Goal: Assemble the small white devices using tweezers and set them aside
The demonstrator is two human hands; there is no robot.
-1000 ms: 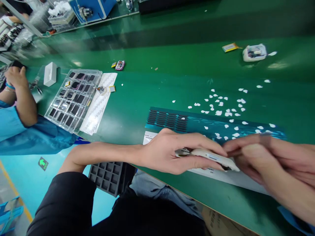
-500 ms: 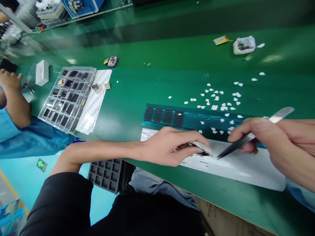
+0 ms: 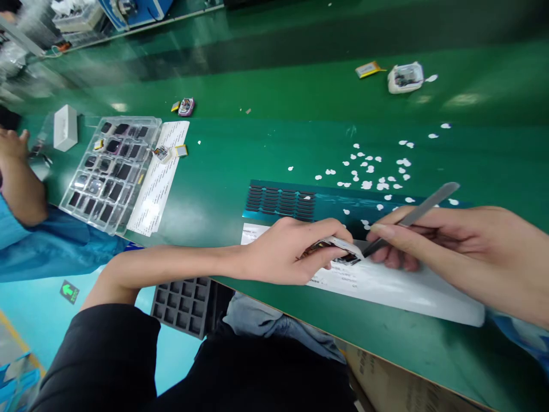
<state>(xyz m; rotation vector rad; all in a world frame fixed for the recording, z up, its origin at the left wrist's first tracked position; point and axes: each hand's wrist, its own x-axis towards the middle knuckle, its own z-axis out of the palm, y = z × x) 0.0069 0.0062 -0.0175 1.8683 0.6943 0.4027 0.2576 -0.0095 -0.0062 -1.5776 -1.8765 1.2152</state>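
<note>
My left hand (image 3: 287, 252) is closed around a small white-cased electronic device (image 3: 352, 250), with its open side and dark inner parts facing partly toward me. In my right hand (image 3: 463, 240) I pinch a pair of metal tweezers (image 3: 422, 212), their dark tips down at the device's right edge. Whether the tips touch it or hold anything is too small to tell. Both hands are over a white paper strip (image 3: 412, 292) along the table's front edge. Just behind them lies a teal sheet (image 3: 338, 200) with rows of dark strips.
Many white round tabs (image 3: 366, 185) are scattered behind my hands. Farther back lie a yellow-edged battery (image 3: 368, 70) and another white open device (image 3: 405, 78). Left are a clear compartment tray (image 3: 124, 229), printed paper (image 3: 150, 200) and a white box (image 3: 66, 127). Another person's hand (image 3: 15, 146) rests far left.
My right hand has moved left and brought the tweezers' tips up to the device's edge. The device is tilted a little more toward me. The whole view has shifted slightly.
</note>
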